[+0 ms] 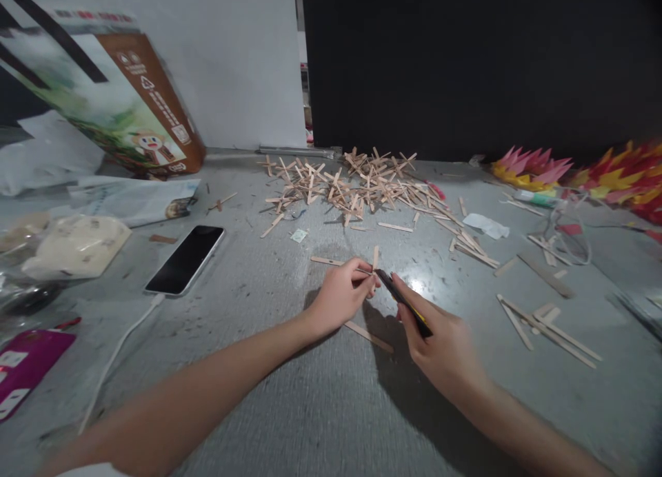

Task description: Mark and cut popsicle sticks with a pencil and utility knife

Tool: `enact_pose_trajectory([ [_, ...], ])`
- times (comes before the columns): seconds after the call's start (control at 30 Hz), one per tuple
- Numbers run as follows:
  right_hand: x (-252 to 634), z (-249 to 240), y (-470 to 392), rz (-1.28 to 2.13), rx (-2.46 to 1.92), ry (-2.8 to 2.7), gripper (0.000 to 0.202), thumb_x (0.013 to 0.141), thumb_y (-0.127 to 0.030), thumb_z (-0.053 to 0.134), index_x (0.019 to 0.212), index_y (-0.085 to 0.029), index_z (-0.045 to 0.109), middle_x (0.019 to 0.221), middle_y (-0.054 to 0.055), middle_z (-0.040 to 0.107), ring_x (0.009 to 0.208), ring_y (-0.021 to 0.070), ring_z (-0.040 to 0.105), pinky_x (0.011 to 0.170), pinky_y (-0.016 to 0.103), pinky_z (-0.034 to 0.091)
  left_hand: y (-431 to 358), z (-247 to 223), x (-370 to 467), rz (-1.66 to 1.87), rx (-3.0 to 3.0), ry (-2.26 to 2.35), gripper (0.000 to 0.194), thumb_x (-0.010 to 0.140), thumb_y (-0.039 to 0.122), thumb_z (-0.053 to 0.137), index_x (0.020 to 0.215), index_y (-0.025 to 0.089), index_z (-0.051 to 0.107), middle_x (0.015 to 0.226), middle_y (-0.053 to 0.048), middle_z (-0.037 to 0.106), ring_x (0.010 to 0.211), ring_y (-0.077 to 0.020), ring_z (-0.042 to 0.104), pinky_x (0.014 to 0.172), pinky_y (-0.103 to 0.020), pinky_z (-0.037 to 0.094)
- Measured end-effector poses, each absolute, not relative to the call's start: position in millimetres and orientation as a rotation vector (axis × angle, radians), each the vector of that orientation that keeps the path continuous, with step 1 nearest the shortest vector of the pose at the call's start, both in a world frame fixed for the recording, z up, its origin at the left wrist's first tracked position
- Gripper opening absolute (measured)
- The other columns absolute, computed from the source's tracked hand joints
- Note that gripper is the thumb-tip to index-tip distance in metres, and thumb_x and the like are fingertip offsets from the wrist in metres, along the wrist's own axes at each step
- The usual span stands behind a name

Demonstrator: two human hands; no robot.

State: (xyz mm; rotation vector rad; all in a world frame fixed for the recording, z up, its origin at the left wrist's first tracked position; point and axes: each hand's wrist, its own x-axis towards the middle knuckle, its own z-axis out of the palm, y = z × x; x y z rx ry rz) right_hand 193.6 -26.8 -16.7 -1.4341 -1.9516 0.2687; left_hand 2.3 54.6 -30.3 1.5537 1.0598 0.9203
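My left hand (341, 294) is closed, pinching a small piece of wooden stick (376, 258) that points upward from the fingertips. In my right hand (445, 339) is a black and yellow utility knife (406, 301), its front end touching or very close to the held stick; the blade itself is too small to make out. One flat wooden stick (325, 260) lies just beyond my left hand, and another wooden stick (369, 337) rests on the table under my wrists.
A pile of crossed wooden sticks (362, 184) spreads along the back. Loose sticks (548, 329) lie at the right, near pink and yellow folded-paper pieces (532, 168). Leftward are a phone (186, 260) with its white cable (124, 346), a purple case (36, 367) and a printed bag (129, 105).
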Motion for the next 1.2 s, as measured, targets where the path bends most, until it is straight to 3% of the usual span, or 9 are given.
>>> enact_pose_trajectory([
  [0.27, 190.1, -21.6, -28.5, 0.182, -1.491, -1.995, 0.049, 0.106, -0.024, 0.046, 0.155, -0.026, 0.053, 0.131, 0.012, 0.075, 0.101, 0.0241, 0.079, 0.075, 0.029, 0.063, 55.7, -26.1, 2.4, 0.896, 1.417, 1.015, 0.016, 0.097, 0.032, 0.065, 0.094, 0.018, 0.058, 0.075, -0.005, 0.077, 0.072, -0.0190, 0.075, 0.074, -0.031, 0.057],
  [0.47, 193.3, -11.7, -27.1, 0.264, -1.468, -1.976, 0.048, 0.106, -0.025, 0.045, 0.152, -0.023, 0.056, 0.106, 0.011, 0.082, 0.082, 0.0202, 0.080, 0.073, 0.028, 0.062, 56.2, -29.1, 0.9, 0.940, 1.452, 1.001, 0.019, 0.096, 0.036, 0.067, 0.095, 0.017, 0.063, 0.081, -0.007, 0.077, 0.076, -0.0198, 0.076, 0.076, -0.032, 0.059],
  [0.6, 195.3, -6.3, -27.3, 0.332, -1.461, -1.969, 0.048, 0.106, -0.026, 0.046, 0.153, -0.021, 0.055, 0.103, 0.011, 0.082, 0.078, 0.0186, 0.079, 0.074, 0.028, 0.062, 55.2, -28.8, 1.0, 0.943, 1.460, 1.011, 0.018, 0.095, 0.035, 0.068, 0.094, 0.017, 0.065, 0.086, -0.008, 0.079, 0.078, -0.0194, 0.076, 0.076, -0.031, 0.059],
  [0.9, 191.7, -16.2, -28.8, 0.236, -1.449, -1.964, 0.049, 0.105, -0.023, 0.047, 0.154, -0.023, 0.055, 0.129, 0.013, 0.076, 0.100, 0.0226, 0.079, 0.084, 0.031, 0.063, 54.3, -26.4, 1.7, 0.931, 1.343, 0.978, 0.025, 0.094, 0.040, 0.070, 0.096, 0.017, 0.060, 0.082, -0.008, 0.079, 0.075, -0.0191, 0.076, 0.074, -0.030, 0.057],
  [1.2, 194.2, -7.1, -27.0, 0.398, -1.476, -1.937, 0.049, 0.106, -0.027, 0.046, 0.153, -0.021, 0.056, 0.111, 0.011, 0.081, 0.073, 0.0176, 0.078, 0.073, 0.028, 0.062, 56.9, -31.3, 2.0, 0.926, 1.339, 0.980, 0.021, 0.093, 0.035, 0.071, 0.099, 0.015, 0.068, 0.089, -0.011, 0.081, 0.079, -0.0192, 0.076, 0.077, -0.030, 0.056],
])
